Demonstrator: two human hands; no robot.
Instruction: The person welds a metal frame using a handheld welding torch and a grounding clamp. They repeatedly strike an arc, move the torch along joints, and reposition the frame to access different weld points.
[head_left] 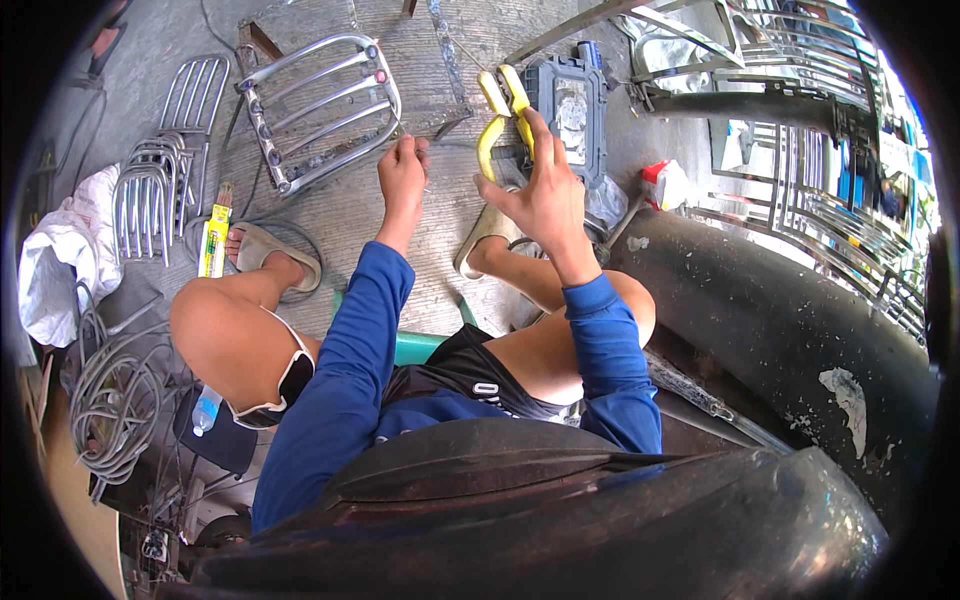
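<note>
My right hand (pixel 548 195) is curved around the yellow welding electrode holder (pixel 492 135), thumb on its near side and fingers on its far side. The holder's yellow jaws and lever spread apart at the far end, where a thin rod reaches away. My left hand (pixel 402 180) is closed in a pinch, and a thin rod (pixel 429 186) shows beside its fingers. Just beyond that hand, to the left, lies a chrome tubular frame (pixel 325 110) with several parallel bars and dark marks at the bar ends.
A grey plastic case (pixel 572 115) lies beyond my right hand. Bent chrome racks (pixel 150 200) and a yellow packet of rods (pixel 214 240) are at the left. Coiled cable (pixel 118 400) lies near left. A dark tank-like cylinder (pixel 780 310) and stacked metal frames (pixel 800 190) stand right.
</note>
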